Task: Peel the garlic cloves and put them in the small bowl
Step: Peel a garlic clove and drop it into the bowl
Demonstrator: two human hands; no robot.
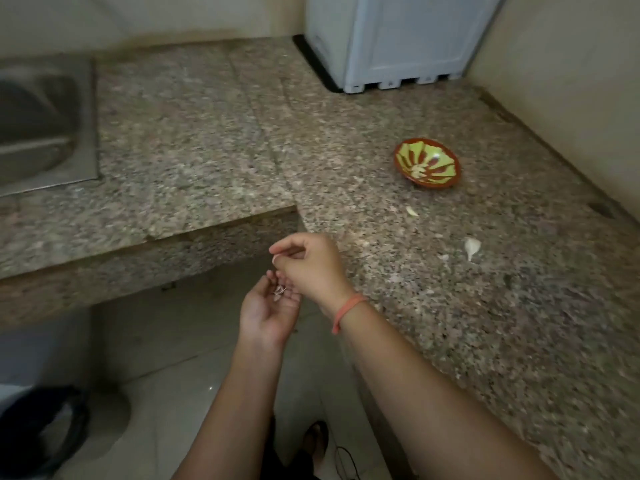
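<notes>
My left hand lies palm up below the counter's edge, with bits of papery garlic skin in its cupped palm. Just above it, my right hand, with an orange band on the wrist, has its fingers curled and pinches a small pale garlic piece; whether that is clove or skin I cannot tell. The small red and green bowl stands on the counter at the right and has pale cloves inside. An unpeeled clove and a smaller garlic piece lie on the counter nearer to me.
The speckled granite counter wraps around a corner. A steel sink is set in at the left, and a white appliance stands at the back. A dark bin sits on the tiled floor below.
</notes>
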